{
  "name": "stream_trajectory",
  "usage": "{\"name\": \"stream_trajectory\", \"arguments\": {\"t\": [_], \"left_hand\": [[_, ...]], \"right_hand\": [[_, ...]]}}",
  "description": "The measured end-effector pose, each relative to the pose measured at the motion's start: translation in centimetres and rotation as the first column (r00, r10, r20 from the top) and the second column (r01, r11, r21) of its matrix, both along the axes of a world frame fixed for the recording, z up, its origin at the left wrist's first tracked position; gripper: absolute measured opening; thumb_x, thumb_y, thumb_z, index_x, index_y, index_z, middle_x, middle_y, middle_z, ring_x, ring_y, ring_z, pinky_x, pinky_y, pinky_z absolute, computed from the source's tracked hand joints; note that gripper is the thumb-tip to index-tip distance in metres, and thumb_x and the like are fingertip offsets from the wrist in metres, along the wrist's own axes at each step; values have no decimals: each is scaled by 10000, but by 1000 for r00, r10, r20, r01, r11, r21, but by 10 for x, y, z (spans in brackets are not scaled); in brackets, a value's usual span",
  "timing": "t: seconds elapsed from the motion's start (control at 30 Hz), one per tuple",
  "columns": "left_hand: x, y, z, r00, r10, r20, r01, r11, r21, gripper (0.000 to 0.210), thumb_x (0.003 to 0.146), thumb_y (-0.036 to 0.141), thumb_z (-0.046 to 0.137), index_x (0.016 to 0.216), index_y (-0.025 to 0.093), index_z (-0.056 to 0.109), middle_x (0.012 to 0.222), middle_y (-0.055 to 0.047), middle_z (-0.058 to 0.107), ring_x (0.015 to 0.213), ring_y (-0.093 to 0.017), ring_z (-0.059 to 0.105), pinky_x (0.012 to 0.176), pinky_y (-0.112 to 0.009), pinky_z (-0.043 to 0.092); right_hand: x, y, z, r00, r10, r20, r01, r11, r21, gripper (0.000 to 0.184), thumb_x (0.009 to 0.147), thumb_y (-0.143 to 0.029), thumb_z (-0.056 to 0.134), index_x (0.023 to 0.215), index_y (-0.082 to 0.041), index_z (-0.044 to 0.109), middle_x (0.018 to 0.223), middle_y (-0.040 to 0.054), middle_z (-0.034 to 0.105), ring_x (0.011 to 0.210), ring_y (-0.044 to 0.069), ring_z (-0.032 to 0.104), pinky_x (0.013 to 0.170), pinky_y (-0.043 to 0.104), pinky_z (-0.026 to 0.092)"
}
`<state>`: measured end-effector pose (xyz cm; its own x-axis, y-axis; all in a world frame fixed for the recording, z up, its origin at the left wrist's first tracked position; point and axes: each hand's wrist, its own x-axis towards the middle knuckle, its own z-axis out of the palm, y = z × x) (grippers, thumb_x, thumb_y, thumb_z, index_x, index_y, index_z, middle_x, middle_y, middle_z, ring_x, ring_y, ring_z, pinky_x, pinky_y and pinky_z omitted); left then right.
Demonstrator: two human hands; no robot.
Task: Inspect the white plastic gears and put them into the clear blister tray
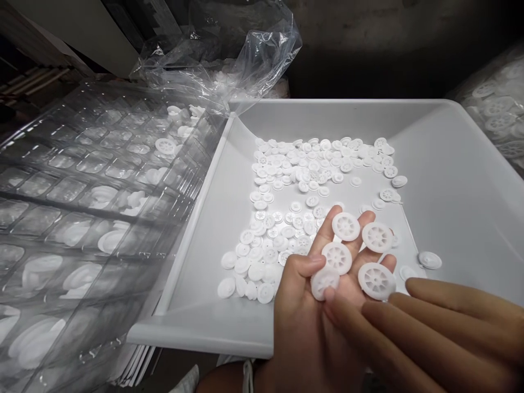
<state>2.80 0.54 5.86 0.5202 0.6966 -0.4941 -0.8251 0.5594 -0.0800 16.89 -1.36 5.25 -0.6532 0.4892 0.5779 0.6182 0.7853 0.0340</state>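
My left hand [313, 322] lies palm up over the near side of a grey tray [200, 327]. Several white plastic spoked wheels [376, 281] rest on its palm and fingers, and the thumb presses against one of them. From the right reaches my right hand [438, 333], fingers stretched out and apart. One of its fingertips touches the lowest small wheel [325, 283] in the left palm. Beneath and beyond the hands, many more loose white wheels [286, 164] are spread across the tray floor.
Left of the tray, clear plastic blister trays [65, 188] are stacked, some pockets holding white parts [112, 238]. An open clear plastic bag [262, 60] with white parts stands behind. Another bag of white wheels [501, 106] is at the far right.
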Motion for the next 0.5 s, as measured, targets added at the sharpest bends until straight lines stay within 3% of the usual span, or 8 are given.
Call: {"name": "stream_trajectory", "arguments": {"t": [0.13, 0.23, 0.4, 0.5], "left_hand": [[4, 3, 7, 995, -19, -102, 8, 994, -107, 728, 871, 334, 496, 1589, 215, 510, 1405, -97, 767, 1448, -315, 627, 1331, -477, 349], [4, 6, 11, 991, -7, -136, -11, 992, -128, 739, 838, 307, 485, 1560, 155, 539, 1317, -117, 798, 1406, -295, 663, 1295, -452, 403], [3, 9, 13, 989, -31, -148, 12, 991, -130, 615, 885, 303, 454, 1463, 224, 647, 1226, -65, 836, 990, -182, 825, 1178, -352, 512], [4, 9, 12, 985, 34, -167, -55, 991, -124, 654, 875, 295, 436, 1496, 185, 611, 1246, -97, 830, 1222, -243, 775, 1204, -400, 501]], "right_hand": [[-3, 3, 2, 998, -46, -31, 46, 999, -18, 274, 1066, -38, 497, 1214, -68, 725, 955, 34, 724, 761, 171, 582, 746, 419, 492], [-3, 1, 0, 998, -56, -22, 56, 998, -29, 305, 1084, -49, 446, 1260, -52, 695, 969, 38, 750, 771, 180, 605, 769, 439, 509], [3, -1, 1, 998, -17, 66, 16, 1000, 24, 324, 1066, -36, 433, 1270, -49, 684, 1011, 50, 739, 770, 185, 589, 697, 438, 497], [12, 2, 4, 988, 52, 144, -55, 998, 11, 321, 1065, -15, 415, 1231, -67, 684, 988, 37, 707, 728, 180, 532, 704, 443, 489]]}}
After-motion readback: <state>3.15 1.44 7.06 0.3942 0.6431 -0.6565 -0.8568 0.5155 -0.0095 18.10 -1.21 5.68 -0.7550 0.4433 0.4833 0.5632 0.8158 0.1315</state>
